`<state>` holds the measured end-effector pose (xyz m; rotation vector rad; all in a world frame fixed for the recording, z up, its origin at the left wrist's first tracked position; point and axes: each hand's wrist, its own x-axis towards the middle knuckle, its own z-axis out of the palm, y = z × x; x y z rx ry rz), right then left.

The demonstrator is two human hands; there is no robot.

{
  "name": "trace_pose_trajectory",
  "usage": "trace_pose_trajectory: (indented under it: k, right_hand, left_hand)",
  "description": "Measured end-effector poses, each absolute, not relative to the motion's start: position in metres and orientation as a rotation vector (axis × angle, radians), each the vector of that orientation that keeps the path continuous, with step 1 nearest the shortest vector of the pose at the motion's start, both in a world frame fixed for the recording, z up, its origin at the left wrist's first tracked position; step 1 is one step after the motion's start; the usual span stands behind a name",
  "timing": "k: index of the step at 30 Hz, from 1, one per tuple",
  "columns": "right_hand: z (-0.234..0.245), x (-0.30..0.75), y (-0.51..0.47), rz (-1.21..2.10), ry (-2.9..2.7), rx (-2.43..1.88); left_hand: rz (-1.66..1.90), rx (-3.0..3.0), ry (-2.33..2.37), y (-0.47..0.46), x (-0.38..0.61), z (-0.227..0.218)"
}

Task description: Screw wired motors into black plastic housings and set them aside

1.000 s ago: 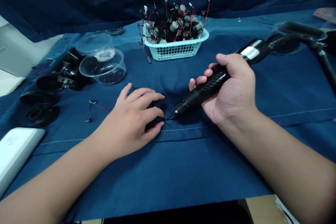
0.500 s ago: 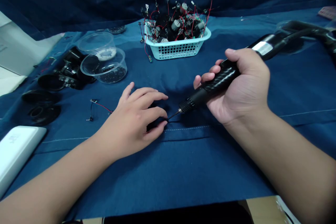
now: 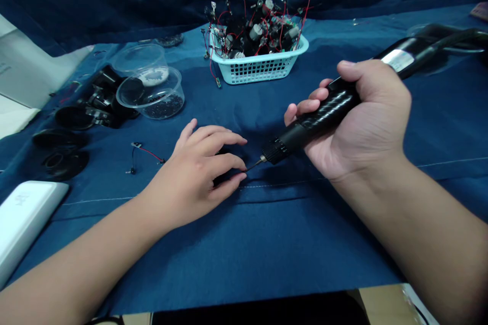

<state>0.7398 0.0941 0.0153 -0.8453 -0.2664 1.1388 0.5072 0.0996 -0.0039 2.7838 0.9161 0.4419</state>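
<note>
My right hand [image 3: 366,117] is wrapped round a black electric screwdriver [image 3: 324,114], tilted down to the left with its cord trailing off at the upper right. The thin bit [image 3: 254,164] ends at the fingertips of my left hand [image 3: 202,170]. That hand arches low over the cloth, thumb and forefinger curled close together at the bit's tip. Something dark shows under its fingers, but the palm hides most of it and I cannot tell its kind. Left of the hand lies a small wired part [image 3: 147,155] with red and black leads.
A light-blue basket [image 3: 263,68] full of wired parts stands at the back. Clear tubs [image 3: 177,94], one with small dark pieces, sit left of it beside black plastic parts [image 3: 99,101]. A white device [image 3: 34,213] lies at the left edge on the blue cloth [image 3: 267,254].
My right hand and the screwdriver have shifted slightly to the right. My left hand stays nearly in place, with its fingertips still at the bit.
</note>
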Motion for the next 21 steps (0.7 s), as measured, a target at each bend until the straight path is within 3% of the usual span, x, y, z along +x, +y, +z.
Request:
trace_pose_trajectory:
  k: [21]
  right_hand:
    - [0.0129, 0.7408, 0.0948, 1.125, -0.288, -0.853]
  left_hand:
    - [0.423, 2.795, 0.938, 0.1003, 0.5072, -0.0044]
